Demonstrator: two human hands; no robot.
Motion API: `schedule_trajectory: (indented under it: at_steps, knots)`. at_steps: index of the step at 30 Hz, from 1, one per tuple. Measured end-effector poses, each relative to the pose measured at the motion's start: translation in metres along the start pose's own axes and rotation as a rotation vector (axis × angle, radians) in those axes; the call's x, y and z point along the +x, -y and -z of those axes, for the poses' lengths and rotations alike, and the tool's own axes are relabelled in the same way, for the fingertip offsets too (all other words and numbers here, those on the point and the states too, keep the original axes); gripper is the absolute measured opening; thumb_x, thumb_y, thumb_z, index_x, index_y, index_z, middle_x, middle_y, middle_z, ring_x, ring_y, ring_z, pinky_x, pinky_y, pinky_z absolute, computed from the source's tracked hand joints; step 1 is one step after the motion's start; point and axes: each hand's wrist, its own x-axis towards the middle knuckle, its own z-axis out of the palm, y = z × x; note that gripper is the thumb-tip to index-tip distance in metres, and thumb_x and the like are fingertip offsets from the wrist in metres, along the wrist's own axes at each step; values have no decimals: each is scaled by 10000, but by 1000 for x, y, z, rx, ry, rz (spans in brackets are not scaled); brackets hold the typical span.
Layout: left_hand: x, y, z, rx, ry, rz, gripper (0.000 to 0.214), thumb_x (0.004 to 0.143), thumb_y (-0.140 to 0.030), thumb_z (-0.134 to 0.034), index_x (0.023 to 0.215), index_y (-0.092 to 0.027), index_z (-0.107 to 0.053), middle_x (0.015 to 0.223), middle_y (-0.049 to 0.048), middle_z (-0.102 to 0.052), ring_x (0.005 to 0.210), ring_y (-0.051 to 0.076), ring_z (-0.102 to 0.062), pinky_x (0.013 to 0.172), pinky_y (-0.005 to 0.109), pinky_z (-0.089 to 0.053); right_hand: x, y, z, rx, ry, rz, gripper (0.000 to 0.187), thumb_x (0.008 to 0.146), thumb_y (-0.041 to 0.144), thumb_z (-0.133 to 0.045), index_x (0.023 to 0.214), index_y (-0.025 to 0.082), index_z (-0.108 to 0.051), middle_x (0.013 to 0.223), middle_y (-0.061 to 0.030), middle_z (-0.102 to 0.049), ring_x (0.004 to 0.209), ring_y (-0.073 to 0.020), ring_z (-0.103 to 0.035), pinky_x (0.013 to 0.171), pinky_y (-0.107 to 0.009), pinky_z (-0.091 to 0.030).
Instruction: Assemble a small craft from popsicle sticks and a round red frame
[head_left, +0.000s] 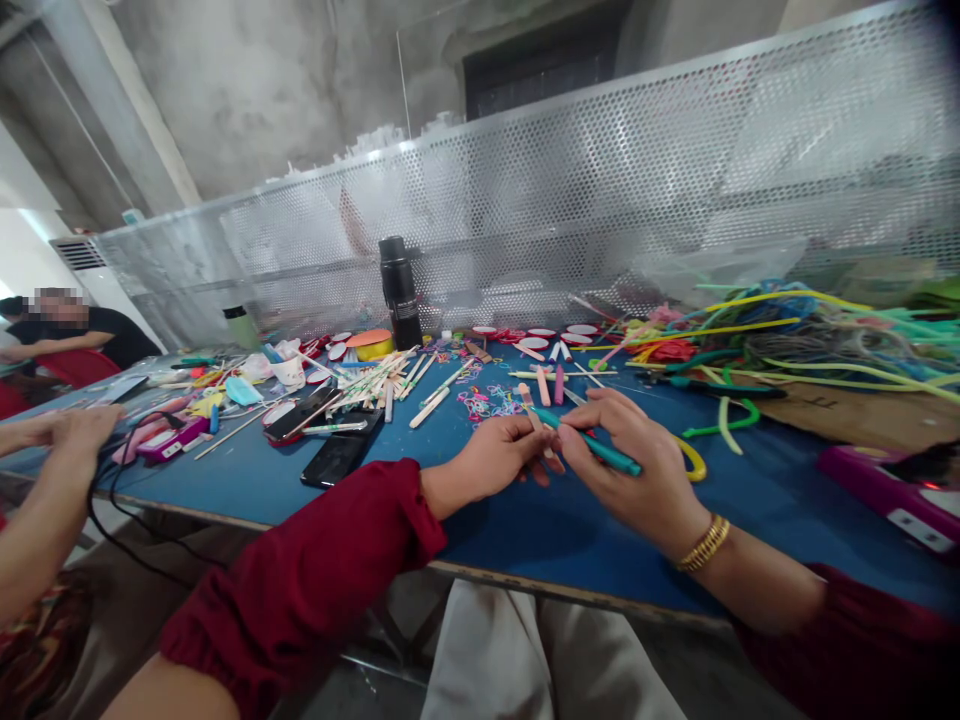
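Observation:
My left hand (495,458) is pinched around a small flat wooden craft stick (535,421), held just above the blue table (480,540). In my right hand (637,470), fingers wrap a teal pen (616,457); its tip end points left at the stick. Whether the tip touches the wood I cannot tell. Both hands are close together near the front of the table. Just beyond them lie a pink stick (559,385) and a pile of small coloured loops (491,403).
A black bottle (401,295) stands at the back before a perforated metal panel (600,190). Left are a black phone (341,450) and a heap of sticks (382,385). Coloured strands (795,330) and a purple device (892,490) lie right. A co-worker's hands (75,440) are far left.

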Motion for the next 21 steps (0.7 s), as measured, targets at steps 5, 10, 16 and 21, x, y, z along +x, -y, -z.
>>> schedule_trajectory:
  at_steps: [5,10,16,21]
  knots:
    - [1,-1,0,16,0,23,462,905,-627,-612,845,-169,-619,762,40,-726,562,111,-630,519,222,-406,-2,-5,1,-34,-5,15,100,917,217,-661,839,273,-632,730,10,-709,740,-219,-656,868,-444,-576]
    - [0,-3,-1,20,6,28,420,934,-572,-597,862,-159,-632,822,55,-755,576,108,-650,511,216,-414,-2,-5,2,-35,-10,-25,102,898,234,-665,815,284,-634,720,4,-706,729,-229,-661,868,-461,-583]
    - [-1,-5,-1,7,-3,44,400,940,-553,-588,834,-168,-615,657,20,-687,546,114,-624,510,216,-408,1,2,3,-31,-28,33,91,873,227,-670,821,294,-639,700,18,-719,614,-200,-637,933,-492,-585]
    - [0,-3,-1,37,-21,49,425,929,-591,-587,823,-180,-604,632,9,-669,549,114,-618,514,212,-401,2,2,2,-22,-2,8,86,893,251,-663,823,298,-648,721,11,-739,656,-213,-666,916,-481,-590]
